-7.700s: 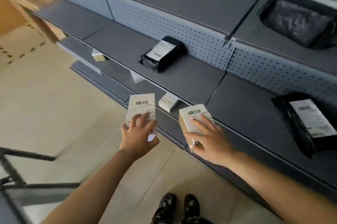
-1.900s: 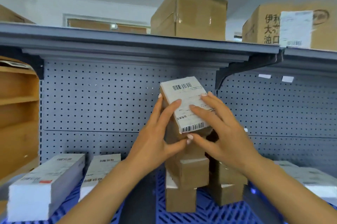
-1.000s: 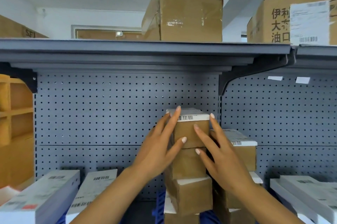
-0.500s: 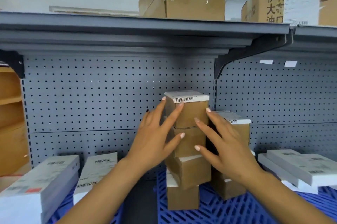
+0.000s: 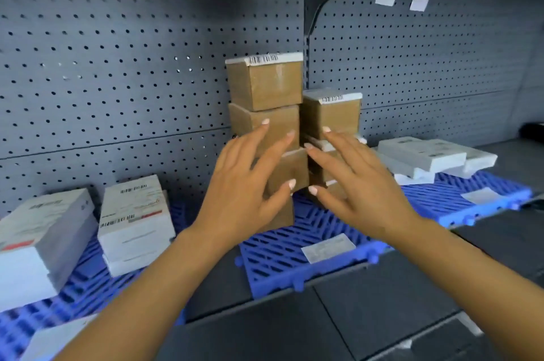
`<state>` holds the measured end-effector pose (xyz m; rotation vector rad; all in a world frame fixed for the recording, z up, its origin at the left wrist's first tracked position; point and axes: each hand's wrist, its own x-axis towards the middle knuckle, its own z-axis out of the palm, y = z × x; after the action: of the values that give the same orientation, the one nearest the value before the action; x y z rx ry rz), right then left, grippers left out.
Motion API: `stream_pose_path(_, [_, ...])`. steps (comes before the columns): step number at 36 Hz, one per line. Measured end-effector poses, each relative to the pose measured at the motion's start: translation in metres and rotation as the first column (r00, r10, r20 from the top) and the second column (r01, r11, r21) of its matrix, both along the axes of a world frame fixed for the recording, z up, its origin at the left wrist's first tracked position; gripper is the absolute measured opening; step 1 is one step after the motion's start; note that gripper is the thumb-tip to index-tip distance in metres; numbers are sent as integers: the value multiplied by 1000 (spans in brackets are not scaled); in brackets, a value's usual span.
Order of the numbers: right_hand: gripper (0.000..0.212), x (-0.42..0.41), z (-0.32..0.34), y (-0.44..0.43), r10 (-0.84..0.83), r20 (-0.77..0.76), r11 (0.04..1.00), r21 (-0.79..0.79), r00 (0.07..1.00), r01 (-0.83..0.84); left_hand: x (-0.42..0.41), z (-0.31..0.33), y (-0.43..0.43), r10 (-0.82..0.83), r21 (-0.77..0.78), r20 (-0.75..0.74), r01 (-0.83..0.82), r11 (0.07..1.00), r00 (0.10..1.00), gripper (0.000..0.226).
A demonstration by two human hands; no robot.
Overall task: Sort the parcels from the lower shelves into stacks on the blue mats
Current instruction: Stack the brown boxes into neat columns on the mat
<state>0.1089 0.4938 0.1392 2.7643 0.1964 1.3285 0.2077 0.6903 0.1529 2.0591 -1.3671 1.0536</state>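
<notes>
Cardboard parcels (image 5: 265,81) stand in two columns on the centre blue mat (image 5: 294,260), mid-shelf, backs close to the pegboard panel (image 5: 117,81). At left the taller stack (image 5: 259,122); just beside it, at right, the shorter stack (image 5: 331,116), both topped w/ barcode labels. The person's left hand (image 5: 244,184) and right hand (image 5: 362,184) hover in front of the columns, fingers spread and straight, gripping nothing; whether the fingertips touch the cardboard can't be told from this angle. White parcels (image 5: 132,219) sit piled on the mat at left, flat white parcels (image 5: 424,154) on the mat at right. By the layout, sorting looks well along: mats at left, centre and right all carry stacks, tho the taller stack sits a bit uneven, lower boxes offset. What's left is unclear: the lower shelves are out of frame, so the no. of parcels waiting can't be read. Likely next: hands clear, then fetch more from below.
</notes>
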Motion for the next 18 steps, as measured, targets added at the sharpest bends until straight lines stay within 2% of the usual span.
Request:
stream_pose_path(5, [55, -43, -32, -8, -46, -36, 999, -5, 998, 46, -21, -31, -15, -118, 42, -1, 118, 992, 993, 60])
stream_pose_path(10, [53, -96, -58, -29, -122, -92, 991, 39, 988, 126, -47, -59, -35, -177, 99, -75, 184, 978, 981, 59])
stream_pose_path(13, [53, -131, -72, -46, -179, -124, 978, 86, 976, 191, -69, -76, -55, -245, 115, -92, 254, 960, 965, 58])
stream_pose_path(18, [54, -195, -93, -77, -257, -161, 959, 80, 953, 273, -113, -102, -100, -308, 149, -125, 325, 934, 943, 58])
